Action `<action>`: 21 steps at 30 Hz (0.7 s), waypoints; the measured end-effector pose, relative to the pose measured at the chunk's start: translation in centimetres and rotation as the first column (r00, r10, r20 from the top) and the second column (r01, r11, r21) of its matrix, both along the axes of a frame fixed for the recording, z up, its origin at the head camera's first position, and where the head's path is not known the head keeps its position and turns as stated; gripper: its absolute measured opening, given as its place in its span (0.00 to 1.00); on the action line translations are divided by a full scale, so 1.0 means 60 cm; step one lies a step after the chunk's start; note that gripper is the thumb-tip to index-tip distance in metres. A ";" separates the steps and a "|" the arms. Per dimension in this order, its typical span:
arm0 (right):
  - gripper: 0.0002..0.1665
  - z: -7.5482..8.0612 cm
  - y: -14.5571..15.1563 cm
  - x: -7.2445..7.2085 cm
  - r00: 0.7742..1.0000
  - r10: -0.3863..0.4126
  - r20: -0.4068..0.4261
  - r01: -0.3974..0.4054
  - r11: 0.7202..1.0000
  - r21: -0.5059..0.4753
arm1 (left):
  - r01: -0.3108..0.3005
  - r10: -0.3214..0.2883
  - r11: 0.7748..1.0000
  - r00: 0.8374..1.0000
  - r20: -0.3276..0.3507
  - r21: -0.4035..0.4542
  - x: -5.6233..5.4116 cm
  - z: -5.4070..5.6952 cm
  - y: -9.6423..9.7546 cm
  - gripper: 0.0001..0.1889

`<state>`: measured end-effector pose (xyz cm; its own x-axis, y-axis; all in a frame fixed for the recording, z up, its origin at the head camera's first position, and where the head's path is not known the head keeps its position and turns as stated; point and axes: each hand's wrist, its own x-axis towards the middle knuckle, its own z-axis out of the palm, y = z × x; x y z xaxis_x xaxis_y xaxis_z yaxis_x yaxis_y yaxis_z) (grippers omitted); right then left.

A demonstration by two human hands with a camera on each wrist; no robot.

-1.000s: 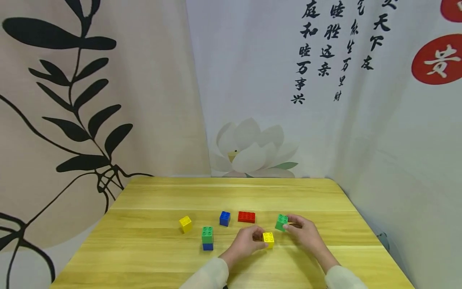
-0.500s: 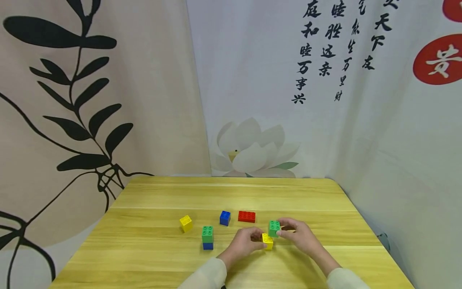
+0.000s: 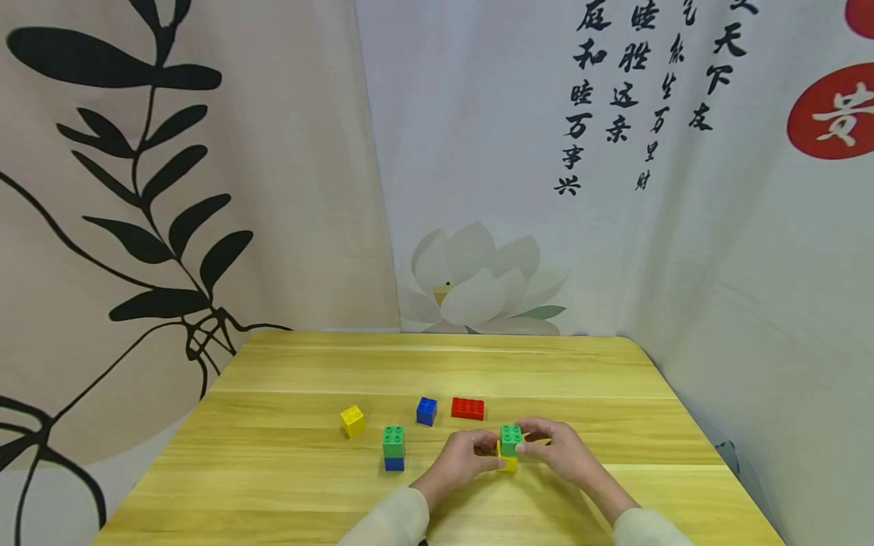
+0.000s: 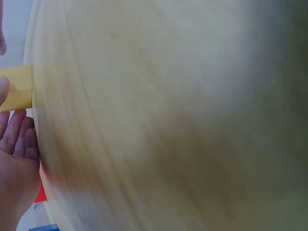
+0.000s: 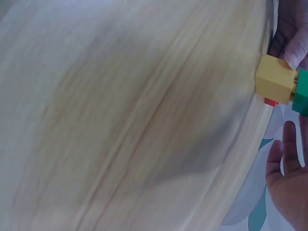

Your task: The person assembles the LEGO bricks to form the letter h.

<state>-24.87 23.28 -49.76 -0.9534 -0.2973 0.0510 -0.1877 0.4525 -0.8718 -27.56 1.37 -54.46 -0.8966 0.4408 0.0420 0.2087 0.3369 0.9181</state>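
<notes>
My left hand (image 3: 459, 462) pinches a yellow building block (image 3: 509, 464) low over the wooden table. Held by the thumb and fingers of my right hand (image 3: 565, 455), a green block (image 3: 510, 440) with studs on top sits right above the yellow one and covers much of its top. From the right wrist, a narrow gap with studs shows between the yellow block (image 5: 273, 79) and the green block (image 5: 302, 94). At the left edge of the left wrist view, the yellow block (image 4: 19, 89) appears beside my fingers, with no green visible.
Left of my left hand stands a green block (image 3: 393, 440) stacked on a blue block (image 3: 394, 464). Farther back on the table (image 3: 307, 485) lie a yellow block (image 3: 352, 422), a blue block (image 3: 426, 411) and a longer red block (image 3: 467, 409). A printed curtain (image 3: 478, 152) hangs behind.
My right hand has brought the green block leftward and nearer, from beside the yellow block to right over it. My left hand has kept the yellow block nearly still.
</notes>
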 end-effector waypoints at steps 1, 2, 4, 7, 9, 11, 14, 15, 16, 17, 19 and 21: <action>0.23 0.000 -0.001 0.000 1.000 0.007 0.001 -0.007 1.000 -0.004 | -0.001 0.001 1.000 1.000 -0.002 -0.001 0.000 0.000 0.000 0.15; 0.23 -0.001 -0.002 0.000 1.000 0.011 0.003 -0.011 1.000 -0.006 | -0.002 0.002 1.000 1.000 -0.005 -0.001 0.001 0.001 -0.001 0.16; 0.24 -0.002 -0.003 -0.001 1.000 0.013 0.009 -0.013 1.000 -0.005 | -0.001 0.001 1.000 1.000 -0.006 -0.001 0.001 0.001 -0.001 0.16; 0.24 -0.004 -0.005 -0.002 1.000 0.006 0.022 -0.006 1.000 -0.007 | -0.002 0.002 1.000 1.000 0.001 0.001 0.002 0.001 -0.001 0.15; 0.24 -0.005 -0.006 -0.002 1.000 0.005 0.023 -0.004 1.000 -0.009 | -0.001 0.001 1.000 1.000 0.004 0.007 0.003 0.001 -0.002 0.15; 0.24 -0.006 -0.007 -0.002 1.000 0.003 0.021 -0.003 1.000 -0.013 | 0.001 -0.001 1.000 1.000 0.004 0.010 0.003 0.001 -0.002 0.14; 0.24 -0.008 -0.010 -0.002 1.000 0.006 0.009 -0.005 1.000 -0.009 | 0.002 -0.002 1.000 1.000 -0.002 0.010 0.004 0.001 -0.002 0.14; 0.23 -0.008 -0.010 -0.002 1.000 0.004 0.006 -0.004 1.000 -0.006 | 0.003 -0.003 1.000 1.000 -0.004 0.009 0.004 0.001 -0.001 0.14; 0.23 -0.009 -0.011 -0.002 1.000 0.003 0.004 -0.003 1.000 -0.003 | 0.003 -0.003 1.000 1.000 -0.007 0.007 0.005 0.001 -0.001 0.14; 0.23 -0.009 -0.011 -0.002 1.000 0.000 0.004 0.000 1.000 -0.002 | 0.004 -0.004 1.000 1.000 -0.008 0.006 0.005 0.001 -0.001 0.14; 0.23 -0.009 -0.011 -0.001 1.000 -0.011 0.006 0.011 1.000 -0.003 | 0.002 -0.002 1.000 1.000 -0.005 0.006 0.005 0.002 -0.001 0.14; 0.23 -0.008 -0.010 -0.001 1.000 -0.024 0.005 0.024 1.000 0.000 | -0.003 0.003 1.000 1.000 -0.002 0.003 0.005 0.002 -0.001 0.15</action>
